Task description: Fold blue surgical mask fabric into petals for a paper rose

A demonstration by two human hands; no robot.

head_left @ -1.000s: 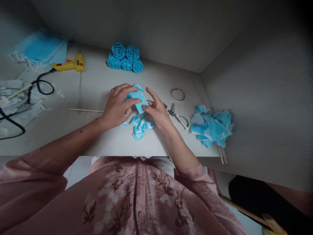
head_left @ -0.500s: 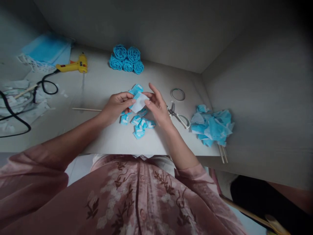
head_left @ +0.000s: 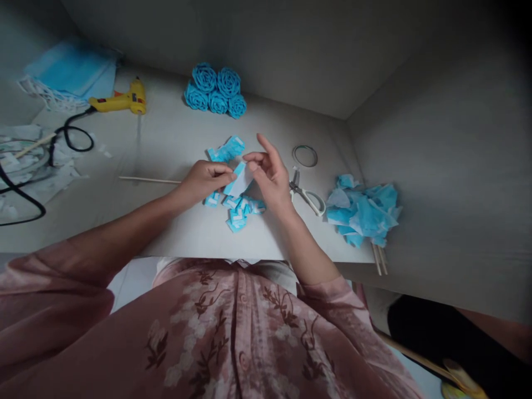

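Observation:
Between my hands is a small blue and white piece of mask fabric (head_left: 238, 182), with a blue strip along its left side. My left hand (head_left: 206, 182) pinches its left edge between thumb and fingers. At its upper right, my right hand (head_left: 270, 174) grips it with the thumb and a finger, another finger raised. Several small folded blue pieces (head_left: 238, 217) lie on the table just below the hands. More folded blue pieces (head_left: 228, 149) lie beyond them. A thin wooden stick (head_left: 149, 180) reaches out from behind my left hand.
Blue fabric roses (head_left: 216, 91) stand at the back. A yellow glue gun (head_left: 124, 101) and a stack of blue masks (head_left: 70, 75) are at the left, near white scraps (head_left: 62, 166). To the right are scissors (head_left: 308, 199), a wire coil (head_left: 305, 155) and blue scraps (head_left: 366, 208).
The fabric piece has turned and looks narrower, its blue strip now on the left. My left hand has shifted its grip to that edge, uncovering the folded pieces beyond. The view has shifted slightly.

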